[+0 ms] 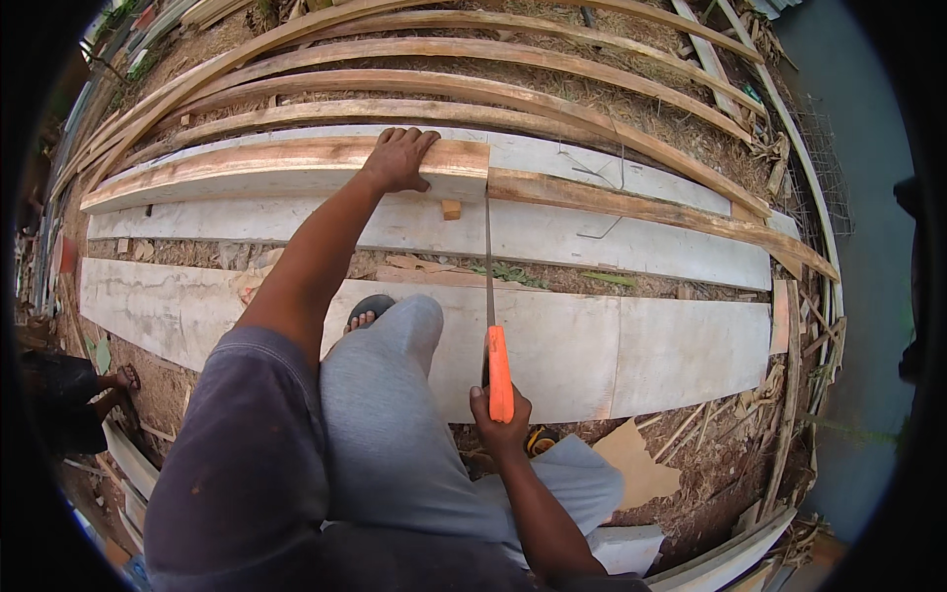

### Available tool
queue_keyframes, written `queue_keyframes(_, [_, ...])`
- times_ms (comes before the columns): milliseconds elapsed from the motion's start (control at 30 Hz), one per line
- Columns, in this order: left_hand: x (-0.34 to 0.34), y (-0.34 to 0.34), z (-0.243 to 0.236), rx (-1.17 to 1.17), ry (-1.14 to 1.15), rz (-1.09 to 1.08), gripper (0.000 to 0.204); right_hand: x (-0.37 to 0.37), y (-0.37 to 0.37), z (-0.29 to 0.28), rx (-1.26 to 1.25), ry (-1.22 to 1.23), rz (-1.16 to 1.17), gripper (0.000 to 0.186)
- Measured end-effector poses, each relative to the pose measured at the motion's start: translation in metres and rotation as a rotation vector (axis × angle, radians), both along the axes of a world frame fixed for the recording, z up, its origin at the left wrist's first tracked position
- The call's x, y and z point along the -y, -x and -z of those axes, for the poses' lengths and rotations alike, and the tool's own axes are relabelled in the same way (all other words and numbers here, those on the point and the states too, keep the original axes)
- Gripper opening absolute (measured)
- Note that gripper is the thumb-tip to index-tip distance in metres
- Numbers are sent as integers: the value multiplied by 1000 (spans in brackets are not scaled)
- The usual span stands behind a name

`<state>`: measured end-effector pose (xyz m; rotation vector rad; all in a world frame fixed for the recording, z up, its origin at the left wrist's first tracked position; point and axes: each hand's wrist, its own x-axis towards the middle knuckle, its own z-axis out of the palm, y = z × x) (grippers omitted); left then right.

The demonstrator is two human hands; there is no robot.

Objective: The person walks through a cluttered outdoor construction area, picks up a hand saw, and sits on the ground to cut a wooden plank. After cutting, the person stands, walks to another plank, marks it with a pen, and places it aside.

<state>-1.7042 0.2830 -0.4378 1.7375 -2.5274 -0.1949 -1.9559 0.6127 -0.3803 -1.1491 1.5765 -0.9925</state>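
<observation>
My left hand (400, 160) grips a long, thick wooden plank (266, 158) from above, fingers over the far edge and thumb on the near side. My right hand (508, 432) is closed around the orange handle of a handsaw (500, 370). The saw's narrow blade points away from me, its far end at the plank's right end. A brown length of timber (641, 207) runs on to the right from there; I cannot tell whether the two are joined. Just below my left hand, a small wood block (451, 209) rests on a pale board.
Wide pale boards (552, 345) lie crosswise beneath, my knee and sandalled foot over the nearer one. Several long timbers (473, 89) are spread beyond. Bent wire (602, 168) sits to the right. A yellow-and-black tape measure (539, 441) is beside my right wrist. Another person's legs (99, 395) show at left.
</observation>
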Motion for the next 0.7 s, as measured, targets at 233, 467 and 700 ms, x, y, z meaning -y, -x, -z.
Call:
queue_keyframes(233, [-1, 5, -9, 67, -62, -28, 97, 119, -18, 63, 27, 244, 10, 20])
queue_keyframes(467, [0, 6, -11, 12, -78, -22, 101, 127, -28, 57, -56, 259, 78, 26])
queue_keyframes(700, [3, 4, -13, -16, -55, 25, 99, 37, -5, -28, -124, -82, -39, 28])
